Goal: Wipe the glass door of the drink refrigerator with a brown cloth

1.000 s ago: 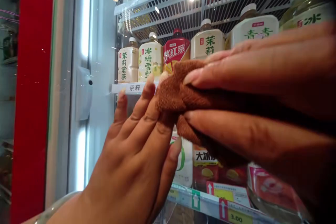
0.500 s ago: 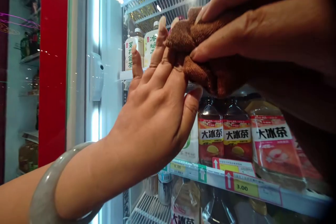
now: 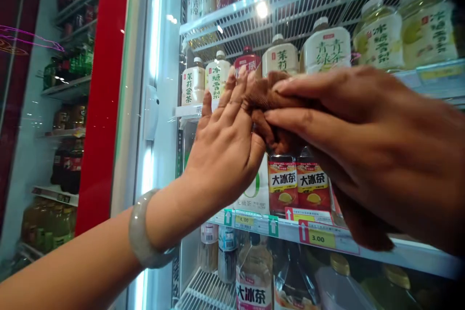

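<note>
My left hand is raised in front of the lit drinks cooler, palm away from me, with its fingers stretched out and slightly apart. A pale grey-green bangle circles that wrist. Coming in from the right, my right hand pinches a bunched brown cloth between thumb and fingers. The cloth touches or overlaps the index-finger side of my left hand; exact contact is hidden. Reflections suggest glass before the shelves, though whether my left palm presses on it I cannot tell.
Beyond the hands, wire shelves carry white-labelled tea bottles and red-labelled iced tea bottles. Price tags line the lower shelf edge. To the left stand a red upright panel and another stocked cooler.
Both hands look smaller and farther from the camera, and more shelves show. The cloth stays pinched in my right hand beside my left fingers.
</note>
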`<state>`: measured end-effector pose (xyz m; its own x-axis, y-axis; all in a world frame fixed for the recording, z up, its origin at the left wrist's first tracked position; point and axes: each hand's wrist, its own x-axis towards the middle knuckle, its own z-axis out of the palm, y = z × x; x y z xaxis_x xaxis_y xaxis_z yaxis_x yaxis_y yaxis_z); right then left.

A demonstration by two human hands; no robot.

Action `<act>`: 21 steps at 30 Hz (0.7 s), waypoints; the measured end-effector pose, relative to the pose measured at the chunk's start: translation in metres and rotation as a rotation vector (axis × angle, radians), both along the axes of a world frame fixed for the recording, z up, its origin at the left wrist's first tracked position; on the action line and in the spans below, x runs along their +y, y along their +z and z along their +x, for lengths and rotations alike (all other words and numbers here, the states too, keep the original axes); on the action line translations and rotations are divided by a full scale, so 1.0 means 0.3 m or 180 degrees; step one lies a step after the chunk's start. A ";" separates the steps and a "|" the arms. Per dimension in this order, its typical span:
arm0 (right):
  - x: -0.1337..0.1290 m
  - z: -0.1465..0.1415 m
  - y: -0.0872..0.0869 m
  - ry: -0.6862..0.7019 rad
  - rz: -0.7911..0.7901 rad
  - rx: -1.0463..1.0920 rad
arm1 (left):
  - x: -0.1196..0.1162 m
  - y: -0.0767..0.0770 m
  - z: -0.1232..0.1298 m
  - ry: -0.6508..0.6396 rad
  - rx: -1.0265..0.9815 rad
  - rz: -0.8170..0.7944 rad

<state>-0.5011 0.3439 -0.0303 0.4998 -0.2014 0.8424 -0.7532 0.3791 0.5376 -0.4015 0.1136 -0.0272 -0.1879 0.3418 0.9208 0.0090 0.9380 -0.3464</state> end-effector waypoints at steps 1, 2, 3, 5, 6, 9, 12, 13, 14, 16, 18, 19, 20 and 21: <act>0.009 0.023 0.008 -0.0121 0.0152 0.0030 | 0.010 -0.008 0.002 0.0025 -0.0020 0.0025; 0.014 0.043 0.016 -0.0283 0.0325 0.0051 | 0.022 -0.013 0.002 0.0057 -0.0036 0.0059; 0.015 0.061 0.025 -0.0464 0.0491 0.0057 | 0.037 -0.016 0.002 0.0090 -0.0050 0.0109; -0.001 0.091 0.044 -0.0749 0.0679 0.0038 | 0.067 -0.011 0.001 0.0152 -0.0065 0.0259; -0.017 0.103 0.051 -0.0813 0.0665 0.0031 | 0.079 -0.003 0.000 0.0179 -0.0076 0.0343; -0.079 0.134 0.051 -0.0819 0.0490 0.0146 | 0.096 0.023 -0.003 0.0220 -0.0072 0.0478; -0.104 0.149 0.008 -0.0948 0.0405 0.0249 | 0.092 0.019 -0.002 0.0170 -0.0004 0.0372; -0.096 0.149 -0.013 -0.1001 0.0418 0.0262 | 0.091 0.008 -0.001 0.0148 0.0000 0.0312; -0.081 0.147 -0.034 -0.1047 0.0441 0.0273 | 0.091 -0.007 -0.001 0.0126 -0.0017 0.0241; -0.038 0.140 -0.070 -0.1118 0.0570 0.0346 | 0.099 -0.040 -0.001 0.0070 -0.0058 0.0096; 0.001 0.139 -0.087 -0.1187 0.0677 0.0395 | 0.113 -0.064 0.000 -0.0010 -0.0073 -0.0010; 0.013 0.142 -0.088 -0.1214 0.0682 0.0389 | 0.121 -0.069 0.000 -0.0051 -0.0067 -0.0031; 0.018 0.146 -0.083 -0.1214 0.0647 0.0362 | 0.128 -0.070 0.000 -0.0089 -0.0059 -0.0032; 0.016 0.150 -0.074 -0.1189 0.0586 0.0305 | 0.135 -0.066 -0.001 -0.0123 -0.0063 -0.0019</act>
